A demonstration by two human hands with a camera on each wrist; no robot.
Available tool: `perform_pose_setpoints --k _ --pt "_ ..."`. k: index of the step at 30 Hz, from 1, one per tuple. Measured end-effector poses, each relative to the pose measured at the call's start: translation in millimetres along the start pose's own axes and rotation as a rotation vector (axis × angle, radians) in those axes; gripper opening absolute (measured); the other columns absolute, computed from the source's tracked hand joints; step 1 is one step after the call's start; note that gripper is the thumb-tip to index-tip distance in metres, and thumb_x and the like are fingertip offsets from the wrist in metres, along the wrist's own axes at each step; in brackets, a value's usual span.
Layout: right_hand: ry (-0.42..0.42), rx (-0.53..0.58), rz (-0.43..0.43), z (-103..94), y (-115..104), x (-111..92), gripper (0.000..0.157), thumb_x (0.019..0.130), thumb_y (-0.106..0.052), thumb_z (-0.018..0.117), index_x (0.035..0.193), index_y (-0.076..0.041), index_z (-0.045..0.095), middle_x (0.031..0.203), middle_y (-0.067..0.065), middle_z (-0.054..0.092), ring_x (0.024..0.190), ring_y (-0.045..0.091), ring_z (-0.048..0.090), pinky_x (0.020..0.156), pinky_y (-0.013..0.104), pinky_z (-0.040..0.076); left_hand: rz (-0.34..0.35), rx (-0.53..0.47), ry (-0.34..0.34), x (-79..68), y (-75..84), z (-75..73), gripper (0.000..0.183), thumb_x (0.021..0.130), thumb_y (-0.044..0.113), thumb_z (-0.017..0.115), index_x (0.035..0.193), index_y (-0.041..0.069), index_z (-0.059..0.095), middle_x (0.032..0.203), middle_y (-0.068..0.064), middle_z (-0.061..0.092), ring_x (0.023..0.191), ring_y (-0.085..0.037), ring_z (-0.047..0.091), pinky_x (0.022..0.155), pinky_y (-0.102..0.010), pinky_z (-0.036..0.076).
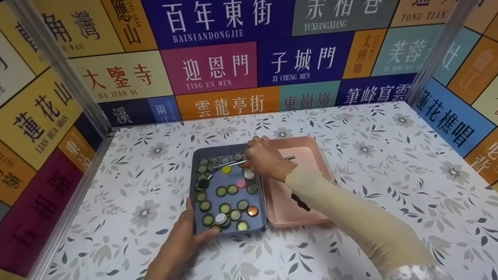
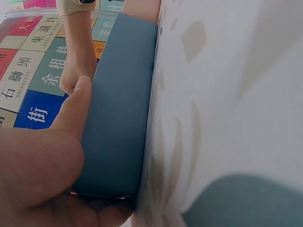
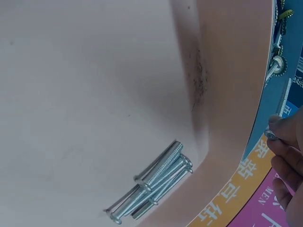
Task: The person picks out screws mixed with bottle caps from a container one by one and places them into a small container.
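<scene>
My right hand (image 1: 267, 157) is over the far right part of the blue tray (image 1: 222, 179). In the right wrist view its thumb and fingers pinch a silver bolt (image 3: 285, 97) near the head. Many bottle caps (image 1: 232, 189) lie in this tray, mostly with green insides showing, along with an orange cap (image 1: 252, 210) and a pink cap (image 1: 241, 183). My left hand (image 1: 183, 235) grips the tray's near left corner, thumb (image 2: 73, 109) on the rim and fingers underneath the end. Several silver bolts (image 3: 161, 179) lie heaped in the pink tray (image 3: 85, 94), close to its side wall.
The pink tray stands right against the blue one, on its right. Both are on a table covered in a leaf-and-flower print (image 1: 147, 213). Panels with Chinese lettering (image 1: 213, 29) rise behind the table and at both sides. A dark strap (image 1: 301, 202) hangs below the right wrist.
</scene>
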State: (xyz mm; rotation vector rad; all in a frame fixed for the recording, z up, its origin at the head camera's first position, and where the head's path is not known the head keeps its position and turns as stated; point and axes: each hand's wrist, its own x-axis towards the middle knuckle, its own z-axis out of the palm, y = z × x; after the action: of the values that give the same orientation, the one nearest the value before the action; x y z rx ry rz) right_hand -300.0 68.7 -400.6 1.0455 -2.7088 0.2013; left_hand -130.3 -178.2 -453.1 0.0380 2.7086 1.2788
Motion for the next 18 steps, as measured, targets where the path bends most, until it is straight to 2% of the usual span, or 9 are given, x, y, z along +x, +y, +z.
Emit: perform_pose_setpoints --k 7,14,18 --pt "0.028 -0.028 0.025 1.2 6 -7 0.012 0.079 -0.010 0.078 0.086 -0.002 0.073 0.098 0.014 0.069 0.093 0.032 0.058 0.082 0.045 0.045 -0.006 -0.027 -0.017 -0.9 -2.1 -0.5 0.126 0.080 0.043 0.082 0.157 -0.007 -0.004 0.159 -0.034 0.024 0.149 -0.047 0.027 0.124 -0.057 0.019" --pt "0.083 -0.027 0.019 -0.8 14 -15 0.004 0.081 -0.007 0.073 0.085 -0.005 0.071 0.090 0.012 0.067 0.087 0.031 0.055 0.080 0.045 0.043 -0.003 0.091 0.003 -2.2 1.6 -1.5 0.123 0.081 0.046 0.080 0.155 -0.013 0.000 0.156 -0.040 0.026 0.146 -0.051 0.028 0.121 -0.058 0.026" --pt "0.089 -0.010 0.034 -1.5 20 -19 0.008 0.080 -0.007 0.073 0.086 -0.003 0.069 0.091 0.013 0.068 0.088 0.031 0.056 0.083 0.046 0.045 -0.003 0.087 0.004 -2.2 2.6 -0.9 0.123 0.081 0.045 0.080 0.155 -0.012 0.000 0.156 -0.039 0.026 0.147 -0.050 0.028 0.121 -0.058 0.025"
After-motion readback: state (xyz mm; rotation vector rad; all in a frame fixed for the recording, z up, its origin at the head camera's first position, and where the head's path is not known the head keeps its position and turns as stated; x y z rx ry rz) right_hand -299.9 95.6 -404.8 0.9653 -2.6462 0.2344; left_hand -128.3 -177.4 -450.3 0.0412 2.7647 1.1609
